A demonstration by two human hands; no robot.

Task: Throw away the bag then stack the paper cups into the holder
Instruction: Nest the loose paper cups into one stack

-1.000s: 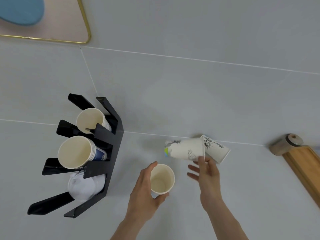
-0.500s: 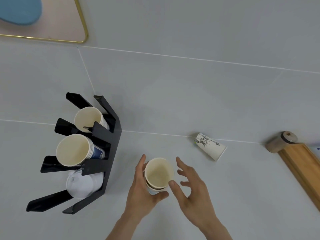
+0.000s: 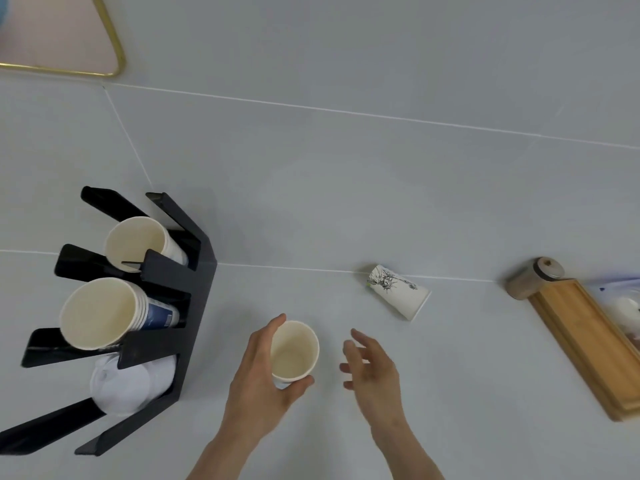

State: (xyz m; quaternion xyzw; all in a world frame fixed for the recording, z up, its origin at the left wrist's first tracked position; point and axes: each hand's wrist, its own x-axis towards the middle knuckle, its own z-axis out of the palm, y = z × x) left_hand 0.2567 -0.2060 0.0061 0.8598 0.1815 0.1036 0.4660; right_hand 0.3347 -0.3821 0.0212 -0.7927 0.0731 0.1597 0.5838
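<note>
Paper cup upright in our left hand, fingers wrapped round it; right hand spread, grasping nothing; printed cup lies beyond; black holder left.

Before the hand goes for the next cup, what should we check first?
1. Left hand has a firm hold on the paper cup: ok, fingers and thumb wrap it.
2. Right hand free to grab: ok, open and holding nothing.
3. Printed cup reachable: ok, it lies on its side on the counter, nothing on top of it.
4. Black cup holder has room: cannot tell, two slots already hold cups.
5. Bag thrown away: cannot tell, something plastic shows at the right edge.
</note>
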